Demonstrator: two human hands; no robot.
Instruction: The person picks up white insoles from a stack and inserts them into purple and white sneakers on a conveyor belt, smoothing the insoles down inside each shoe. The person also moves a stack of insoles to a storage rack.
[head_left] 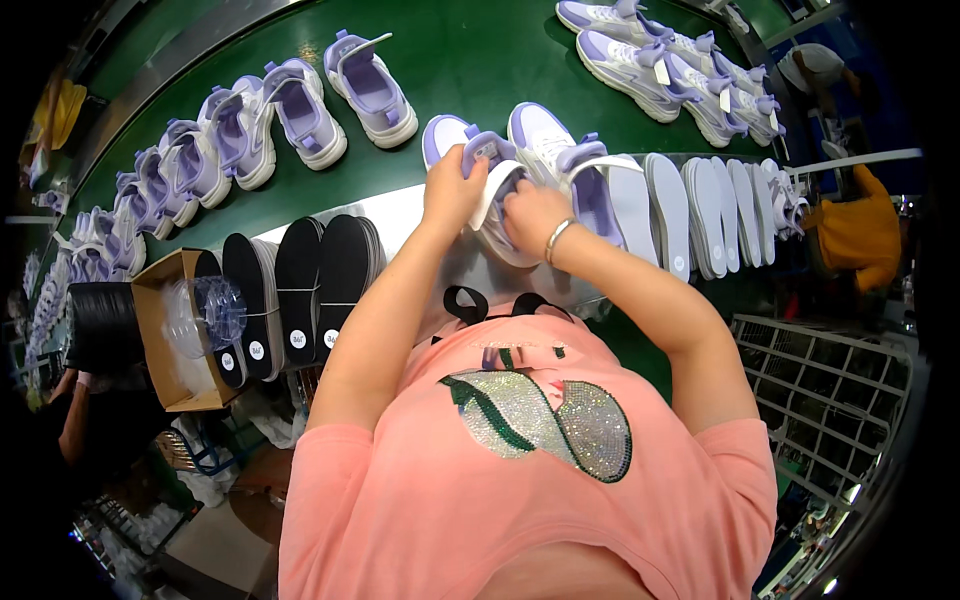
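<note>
A white and lavender sneaker (487,150) stands in front of me at the edge of the green work surface. My left hand (455,195) is closed on its raised tongue and collar. My right hand (535,218), with a bracelet at the wrist, reaches into the shoe's opening; its fingers are curled and their tips are hidden inside. What they grip, if anything, cannot be made out. Just to the right, a second matching sneaker (540,132) stands with its tongue pulled up. Beside that lies a row of pale insoles (664,205).
Several sneakers (300,115) line the green surface (470,50) at the left, and more (625,75) stand far right. Stacks of black-topped insoles (298,270) and an open cardboard box (165,345) with clear plastic are at left. A wire rack (830,400) stands right; other people are nearby.
</note>
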